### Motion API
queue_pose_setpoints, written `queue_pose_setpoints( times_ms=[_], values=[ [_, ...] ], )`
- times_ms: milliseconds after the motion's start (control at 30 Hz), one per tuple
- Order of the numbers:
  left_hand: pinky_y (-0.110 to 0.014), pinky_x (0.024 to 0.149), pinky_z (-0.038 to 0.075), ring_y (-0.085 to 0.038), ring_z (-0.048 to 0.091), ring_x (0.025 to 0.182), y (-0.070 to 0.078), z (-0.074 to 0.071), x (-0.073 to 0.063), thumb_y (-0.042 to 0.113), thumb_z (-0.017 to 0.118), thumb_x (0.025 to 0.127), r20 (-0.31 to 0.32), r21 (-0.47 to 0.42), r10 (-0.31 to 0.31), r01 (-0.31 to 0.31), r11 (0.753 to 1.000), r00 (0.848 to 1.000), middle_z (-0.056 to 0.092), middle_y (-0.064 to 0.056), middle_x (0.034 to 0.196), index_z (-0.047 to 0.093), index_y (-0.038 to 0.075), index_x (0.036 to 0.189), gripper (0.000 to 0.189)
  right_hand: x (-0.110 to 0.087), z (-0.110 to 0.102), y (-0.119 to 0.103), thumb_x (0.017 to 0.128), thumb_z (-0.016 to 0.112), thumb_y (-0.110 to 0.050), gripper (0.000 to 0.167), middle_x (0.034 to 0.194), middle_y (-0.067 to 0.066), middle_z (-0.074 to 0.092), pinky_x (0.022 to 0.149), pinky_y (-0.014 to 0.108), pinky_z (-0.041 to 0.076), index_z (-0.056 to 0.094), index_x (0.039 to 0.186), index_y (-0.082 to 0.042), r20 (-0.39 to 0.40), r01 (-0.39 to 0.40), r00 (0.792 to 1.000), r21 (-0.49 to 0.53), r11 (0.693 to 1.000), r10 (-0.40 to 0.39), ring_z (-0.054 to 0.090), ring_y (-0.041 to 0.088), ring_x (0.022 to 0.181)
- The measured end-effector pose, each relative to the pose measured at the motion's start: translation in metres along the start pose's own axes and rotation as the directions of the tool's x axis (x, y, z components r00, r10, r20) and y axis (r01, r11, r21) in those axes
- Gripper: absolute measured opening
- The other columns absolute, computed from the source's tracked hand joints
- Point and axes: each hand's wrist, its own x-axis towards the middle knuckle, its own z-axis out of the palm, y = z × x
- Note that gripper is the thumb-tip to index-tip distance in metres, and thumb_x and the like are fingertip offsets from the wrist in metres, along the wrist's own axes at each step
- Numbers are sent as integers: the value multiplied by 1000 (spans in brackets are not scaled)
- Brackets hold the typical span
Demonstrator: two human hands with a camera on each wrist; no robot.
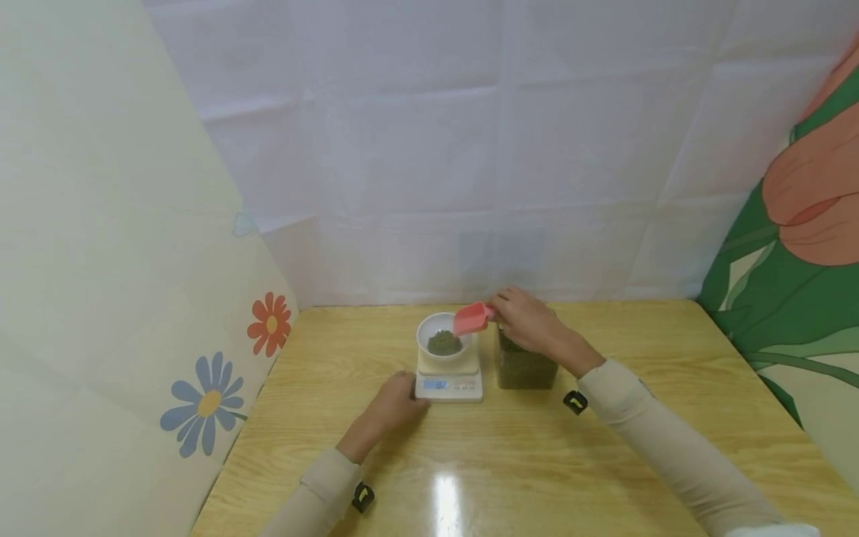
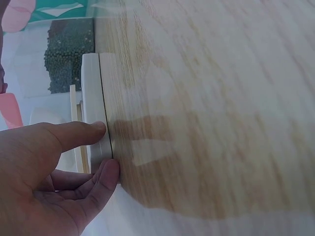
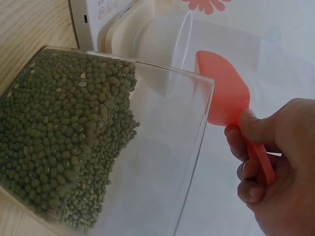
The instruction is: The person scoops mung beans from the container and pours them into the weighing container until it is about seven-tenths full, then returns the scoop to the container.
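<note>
My right hand point(image 1: 526, 319) grips the handle of a pink-red plastic scoop point(image 3: 224, 88). In the head view, the scoop's blade point(image 1: 472, 318) is tilted over the right rim of a white bowl point(image 1: 423, 335); no beans show in it. A small heap of green mung beans point(image 1: 444, 344) lies inside the bowl, which stands on a white kitchen scale point(image 1: 448, 389) with a lit display, its digits too blurred to read. At the scale's front left corner, my left hand point(image 1: 394, 401) holds its edge between thumb point(image 2: 93, 132) and curled fingers.
Right of the scale stands a clear square container point(image 3: 189, 147) partly filled with mung beans point(image 3: 59, 132). The wooden table point(image 1: 523, 462) meets a white-covered back wall point(image 1: 416, 253). Flower-patterned panels flank both sides. Small black-and-yellow devices point(image 1: 575, 402) show near both wrists.
</note>
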Motion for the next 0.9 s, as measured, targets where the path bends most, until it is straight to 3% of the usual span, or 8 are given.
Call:
queue_pose_setpoints(
  times_ms=[500, 900],
  values=[
    [-41, 81, 60, -20, 59, 88, 0, -2, 1, 16, 82, 90, 7, 2, -1, 1, 1000, 1000, 68, -10, 99, 74, -1, 112, 29, -9, -14, 0, 102, 69, -11, 24, 121, 19, 73, 101, 52, 58, 71, 122, 3, 1, -42, 999, 10, 999, 42, 65, 37, 115],
    [-38, 77, 58, -19, 58, 85, 0, 0, 1, 16, 83, 89, 4, 22, 9, -9, 1000, 1000, 67, -10, 96, 73, -2, 108, 28, -19, -22, 3, 103, 67, -8, 18, 116, 18, 73, 97, 50, 59, 72, 118, 2, -23, -27, 999, -13, 1000, 27, 66, 36, 112]
  ],
)
